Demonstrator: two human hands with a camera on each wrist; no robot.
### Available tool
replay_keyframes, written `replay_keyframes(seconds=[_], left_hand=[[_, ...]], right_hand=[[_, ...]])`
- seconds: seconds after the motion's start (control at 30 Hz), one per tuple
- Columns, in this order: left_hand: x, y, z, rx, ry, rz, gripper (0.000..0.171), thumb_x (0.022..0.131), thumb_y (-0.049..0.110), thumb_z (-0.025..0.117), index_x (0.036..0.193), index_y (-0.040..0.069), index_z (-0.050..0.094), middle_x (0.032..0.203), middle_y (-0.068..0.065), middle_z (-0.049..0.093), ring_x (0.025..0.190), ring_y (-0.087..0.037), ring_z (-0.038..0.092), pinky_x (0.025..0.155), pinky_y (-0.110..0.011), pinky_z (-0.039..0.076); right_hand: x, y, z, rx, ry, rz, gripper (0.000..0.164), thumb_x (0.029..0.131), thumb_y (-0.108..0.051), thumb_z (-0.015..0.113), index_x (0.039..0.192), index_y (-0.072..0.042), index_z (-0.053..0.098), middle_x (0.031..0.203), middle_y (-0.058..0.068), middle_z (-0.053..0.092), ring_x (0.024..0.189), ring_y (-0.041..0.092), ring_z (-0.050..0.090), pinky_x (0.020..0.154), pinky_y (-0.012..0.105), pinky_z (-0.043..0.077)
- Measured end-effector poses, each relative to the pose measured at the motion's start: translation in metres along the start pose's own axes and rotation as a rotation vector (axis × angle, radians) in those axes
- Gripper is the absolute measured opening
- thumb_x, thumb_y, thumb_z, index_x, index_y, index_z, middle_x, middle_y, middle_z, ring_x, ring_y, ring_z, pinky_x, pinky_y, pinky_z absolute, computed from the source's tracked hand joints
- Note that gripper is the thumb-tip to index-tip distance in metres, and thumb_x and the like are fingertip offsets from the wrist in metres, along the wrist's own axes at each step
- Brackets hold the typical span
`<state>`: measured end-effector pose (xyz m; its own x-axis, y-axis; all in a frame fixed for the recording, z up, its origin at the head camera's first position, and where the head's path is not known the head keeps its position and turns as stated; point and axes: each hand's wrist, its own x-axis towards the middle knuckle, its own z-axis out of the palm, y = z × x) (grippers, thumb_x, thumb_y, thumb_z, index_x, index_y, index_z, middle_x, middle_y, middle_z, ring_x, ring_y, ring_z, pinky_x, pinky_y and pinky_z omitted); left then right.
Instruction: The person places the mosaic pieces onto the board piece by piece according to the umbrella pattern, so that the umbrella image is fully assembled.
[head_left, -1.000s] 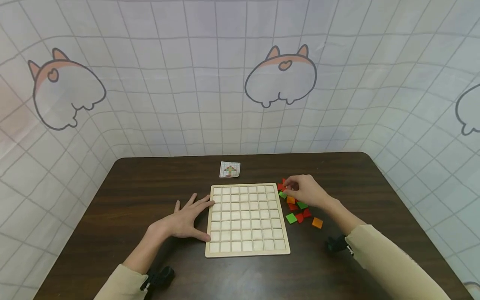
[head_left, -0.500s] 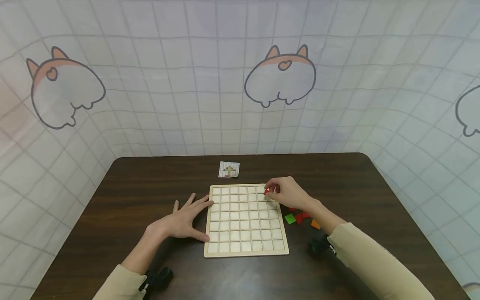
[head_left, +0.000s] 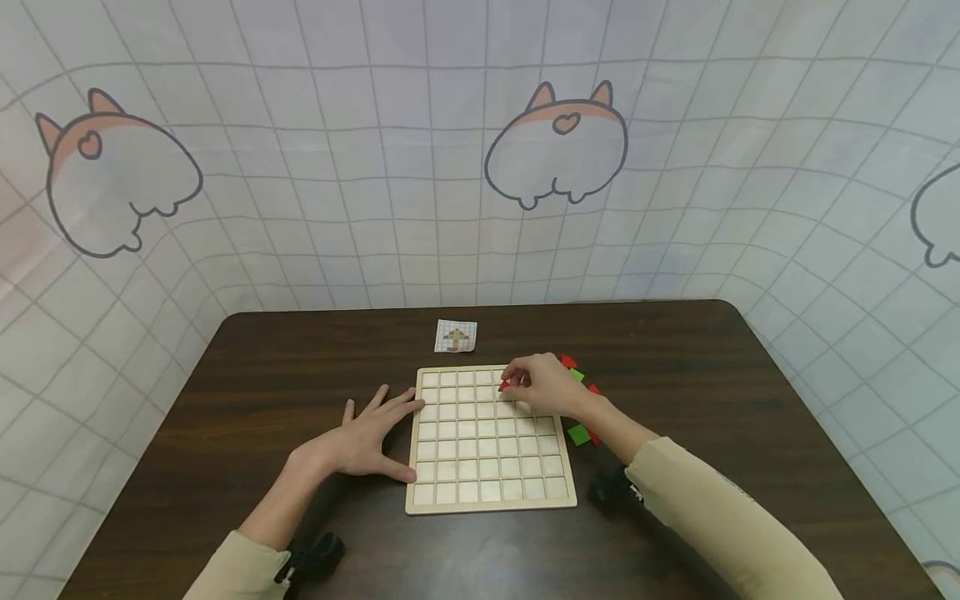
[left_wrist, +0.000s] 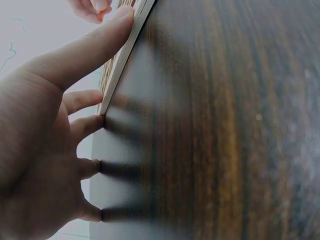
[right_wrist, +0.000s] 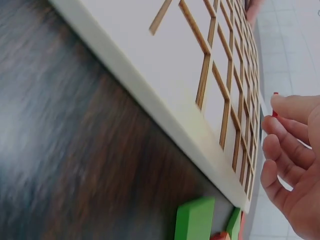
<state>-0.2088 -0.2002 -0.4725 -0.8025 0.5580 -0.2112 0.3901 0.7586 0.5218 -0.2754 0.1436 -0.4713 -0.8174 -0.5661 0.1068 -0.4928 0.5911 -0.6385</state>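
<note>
A pale wooden board (head_left: 487,492) with a grid of square cells lies on the dark table. My left hand (head_left: 352,442) is spread along its left edge, thumb and fingertips at the frame; in the left wrist view the thumb (left_wrist: 95,50) lies on the rim. Over the upper part of the grid, my right hand (head_left: 546,385) pinches a small red tile (head_left: 503,386) between thumb and fingertips. The right wrist view shows this red tile (right_wrist: 275,104) almost edge-on, its outline mostly hidden by the fingers.
Beside the board's right edge lie loose green tiles (head_left: 578,435) and red tiles (head_left: 567,361), partly hidden by the right forearm. A small card (head_left: 455,336) printed with a coloured grid picture sits behind the board. A patterned white curtain (head_left: 360,208) surrounds the table.
My right hand has taken a red tile from the pile and carried it left over the grid's upper part. The left hand has stayed at the board's edge.
</note>
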Motion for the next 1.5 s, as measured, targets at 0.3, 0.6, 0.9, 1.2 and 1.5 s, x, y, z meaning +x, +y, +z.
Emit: replay_keyframes(seconds=[0.3,0.6,0.9,1.2,1.5], left_hand=[[-0.001,0.001,-0.003,-0.004,0.002,-0.004,0.108,0.079,0.057,0.085,0.163,0.017,0.030,0.171,-0.011,0.012,0.154,-0.046,-0.006,0.104,-0.082,-0.009],[0.000,0.000,-0.004,0.001,0.004,-0.001,0.107,0.080,0.057,0.084,0.163,0.017,0.030,0.171,-0.011,0.012,0.154,-0.046,-0.006,0.104,-0.082,-0.008],[-0.001,-0.001,-0.002,-0.013,-0.001,0.004,0.107,0.079,0.057,0.085,0.163,0.018,0.030,0.171,-0.011,0.012,0.154,-0.046,-0.006,0.104,-0.082,-0.009],[0.000,-0.002,0.000,-0.005,-0.004,-0.005,0.108,0.079,0.059,0.084,0.163,0.019,0.031,0.171,-0.010,0.013,0.154,-0.044,-0.006,0.105,-0.081,-0.009],[0.000,-0.003,0.001,-0.021,0.002,-0.002,0.107,0.079,0.058,0.084,0.163,0.018,0.030,0.171,-0.010,0.013,0.154,-0.044,-0.006,0.105,-0.082,-0.009]], right_hand=[[0.012,-0.003,0.011,-0.002,0.000,-0.015,0.018,0.093,-0.015,0.079,0.106,-0.004,0.075,0.081,-0.005,0.066,0.069,0.007,0.060,0.066,0.027,0.052],[0.019,-0.007,0.018,-0.039,0.001,-0.009,0.017,0.092,-0.015,0.079,0.105,-0.005,0.075,0.081,-0.006,0.066,0.070,0.006,0.059,0.067,0.025,0.052],[0.024,-0.008,0.025,-0.043,-0.019,0.014,0.014,0.092,-0.017,0.080,0.103,-0.008,0.075,0.079,-0.008,0.063,0.071,0.007,0.059,0.069,0.027,0.052],[0.024,-0.009,0.024,-0.035,-0.035,0.000,0.007,0.095,-0.015,0.076,0.099,-0.010,0.077,0.079,-0.008,0.065,0.070,0.008,0.059,0.065,0.028,0.050],[0.019,-0.009,0.020,-0.012,-0.026,-0.028,0.007,0.097,-0.012,0.073,0.101,-0.008,0.077,0.081,-0.007,0.065,0.069,0.008,0.058,0.065,0.027,0.049]])
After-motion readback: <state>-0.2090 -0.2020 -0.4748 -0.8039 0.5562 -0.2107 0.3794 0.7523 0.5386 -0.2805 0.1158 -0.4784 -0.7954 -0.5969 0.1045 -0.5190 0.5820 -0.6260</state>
